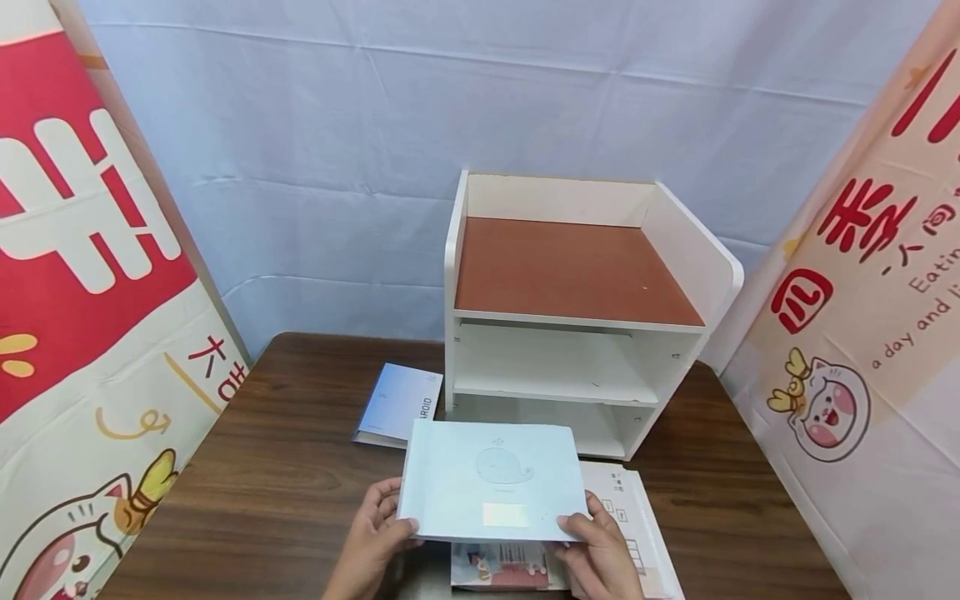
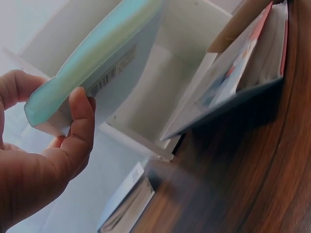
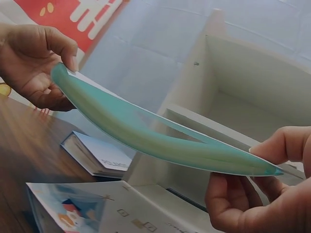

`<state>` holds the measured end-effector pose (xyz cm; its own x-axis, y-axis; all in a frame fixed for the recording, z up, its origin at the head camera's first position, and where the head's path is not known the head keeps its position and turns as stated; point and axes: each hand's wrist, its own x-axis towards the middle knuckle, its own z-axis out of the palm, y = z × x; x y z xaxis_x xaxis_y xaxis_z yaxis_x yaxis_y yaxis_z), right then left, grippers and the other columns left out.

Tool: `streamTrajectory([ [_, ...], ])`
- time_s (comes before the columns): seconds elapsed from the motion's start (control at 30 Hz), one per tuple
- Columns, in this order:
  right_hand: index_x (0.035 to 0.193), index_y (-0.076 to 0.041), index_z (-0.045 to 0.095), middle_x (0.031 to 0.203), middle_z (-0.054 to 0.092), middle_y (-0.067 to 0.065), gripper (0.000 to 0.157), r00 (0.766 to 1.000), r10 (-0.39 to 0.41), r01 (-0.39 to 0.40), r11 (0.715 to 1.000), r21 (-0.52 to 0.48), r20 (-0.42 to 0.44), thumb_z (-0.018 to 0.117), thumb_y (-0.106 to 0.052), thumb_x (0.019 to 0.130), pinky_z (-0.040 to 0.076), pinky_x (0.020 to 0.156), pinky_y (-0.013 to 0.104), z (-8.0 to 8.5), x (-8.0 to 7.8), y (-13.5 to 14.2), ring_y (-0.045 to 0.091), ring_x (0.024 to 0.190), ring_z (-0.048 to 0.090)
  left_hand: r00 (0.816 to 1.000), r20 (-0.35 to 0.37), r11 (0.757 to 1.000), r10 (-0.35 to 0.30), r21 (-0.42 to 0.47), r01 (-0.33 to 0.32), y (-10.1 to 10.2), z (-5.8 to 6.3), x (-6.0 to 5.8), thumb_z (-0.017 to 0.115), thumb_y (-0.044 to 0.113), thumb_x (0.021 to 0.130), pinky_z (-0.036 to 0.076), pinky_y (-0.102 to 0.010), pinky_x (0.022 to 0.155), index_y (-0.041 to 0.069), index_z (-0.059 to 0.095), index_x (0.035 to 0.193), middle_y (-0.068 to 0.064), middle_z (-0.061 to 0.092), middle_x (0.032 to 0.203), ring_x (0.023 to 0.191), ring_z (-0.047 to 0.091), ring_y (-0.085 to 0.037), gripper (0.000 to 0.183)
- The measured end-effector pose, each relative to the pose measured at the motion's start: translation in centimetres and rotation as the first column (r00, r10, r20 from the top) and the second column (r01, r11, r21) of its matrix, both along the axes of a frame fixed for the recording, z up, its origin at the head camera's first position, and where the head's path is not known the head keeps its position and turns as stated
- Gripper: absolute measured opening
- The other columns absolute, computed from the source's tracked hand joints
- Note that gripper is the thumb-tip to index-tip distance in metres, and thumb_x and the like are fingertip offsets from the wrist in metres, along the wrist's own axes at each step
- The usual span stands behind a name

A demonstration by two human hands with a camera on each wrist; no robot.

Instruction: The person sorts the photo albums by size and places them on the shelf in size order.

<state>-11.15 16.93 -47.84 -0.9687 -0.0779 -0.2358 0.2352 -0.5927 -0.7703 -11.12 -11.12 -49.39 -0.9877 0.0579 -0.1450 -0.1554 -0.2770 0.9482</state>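
A light-blue photo album (image 1: 450, 492) with a whale drawing and a small pale label on its cover is held level in front of a small shelf. My left hand (image 1: 375, 533) pinches its left edge, thumb on top and fingers underneath. On the opposite edge, my right hand (image 1: 600, 554) grips it the same way. The right wrist view shows the album (image 3: 160, 141) bowed along its near side, with greenish page edges. A barcode is visible on the underside of the album (image 2: 126, 73) in the left wrist view.
Below the album lie a picture-covered book (image 1: 487, 575) and a pale album with printed boxes (image 1: 645, 533). A blue-and-white album (image 1: 397, 404) lies left of the white shelf unit (image 1: 555, 398), which has a brown top. Printed cloths hang at both sides of the wooden table (image 1: 285, 467).
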Motion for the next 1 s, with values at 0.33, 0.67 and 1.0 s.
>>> streamTrajectory([
  [0.33, 0.121, -0.003, 0.038, 0.113, 0.057, 0.01, 0.042, 0.999, -0.032, 0.032, 0.999, 0.004, -0.017, 0.042, 0.013, 0.082, 0.042, 0.086, 0.048, 0.1, 0.1, 0.9, 0.026, 0.105, 0.054, 0.999, -0.041, 0.999, -0.019, 0.033, 0.021, 0.9, 0.1, 0.0, 0.06, -0.006, 0.075, 0.052, -0.038, 0.07, -0.007, 0.025, 0.131, -0.021, 0.051, 0.111, 0.089, 0.059, -0.028, 0.065],
  [0.67, 0.124, -0.002, 0.034, 0.115, 0.055, 0.009, 0.043, 0.999, -0.027, 0.028, 0.999, 0.018, -0.046, 0.041, 0.012, 0.084, 0.043, 0.087, 0.045, 0.3, -0.1, 2.4, 0.023, 0.107, 0.053, 0.994, -0.094, 0.994, -0.047, 0.093, 0.055, 2.2, 0.4, -0.4, 0.061, -0.007, 0.076, 0.051, -0.037, 0.07, -0.007, 0.025, 0.131, -0.02, 0.05, 0.113, 0.088, 0.059, -0.026, 0.065],
  [1.0, 0.112, -0.014, 0.054, 0.109, 0.059, 0.005, 0.037, 0.99, 0.017, -0.023, 0.999, -0.037, -0.141, 0.039, 0.01, 0.088, 0.046, 0.079, 0.04, 0.4, 0.2, 4.1, 0.02, 0.098, 0.057, 0.993, -0.095, 0.991, -0.074, 0.102, 0.083, 3.5, 1.4, -0.9, 0.063, -0.004, 0.078, 0.051, -0.04, 0.073, -0.006, 0.027, 0.131, -0.022, 0.048, 0.115, 0.092, 0.058, -0.029, 0.065],
])
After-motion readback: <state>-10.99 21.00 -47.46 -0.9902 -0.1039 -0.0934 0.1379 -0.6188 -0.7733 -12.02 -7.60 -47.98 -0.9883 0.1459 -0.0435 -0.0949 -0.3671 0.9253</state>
